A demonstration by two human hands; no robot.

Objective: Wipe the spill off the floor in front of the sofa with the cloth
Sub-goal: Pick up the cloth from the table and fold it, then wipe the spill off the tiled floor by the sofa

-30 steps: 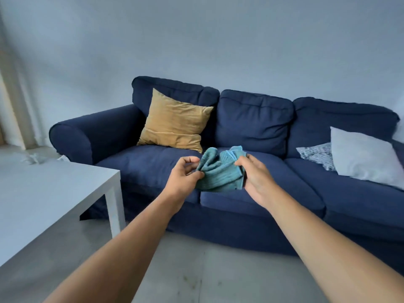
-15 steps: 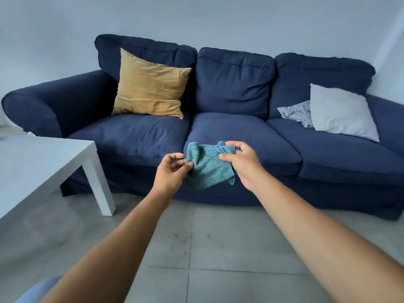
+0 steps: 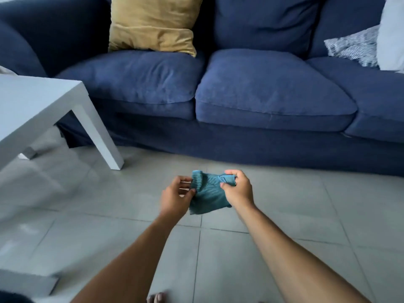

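A teal knitted cloth (image 3: 207,194) hangs bunched between both hands, above the grey tiled floor (image 3: 284,215) in front of the dark blue sofa (image 3: 262,95). My right hand (image 3: 237,189) grips the cloth's upper right edge with closed fingers. My left hand (image 3: 176,196) pinches its left edge between thumb and fingertips. The cloth and my arms hide the tiles right below them, and I cannot make out the spill in this blurred view.
A white low table (image 3: 43,106) stands at the left, its leg (image 3: 102,143) on the tiles close to the sofa. A mustard cushion (image 3: 153,25), a patterned cushion (image 3: 354,45) and a white cushion (image 3: 391,33) lie on the sofa. Toes (image 3: 156,298) show at the bottom edge.
The view has tilted down from the sofa to the floor. Both hands, still holding the cloth, have dropped lower in front of the sofa.
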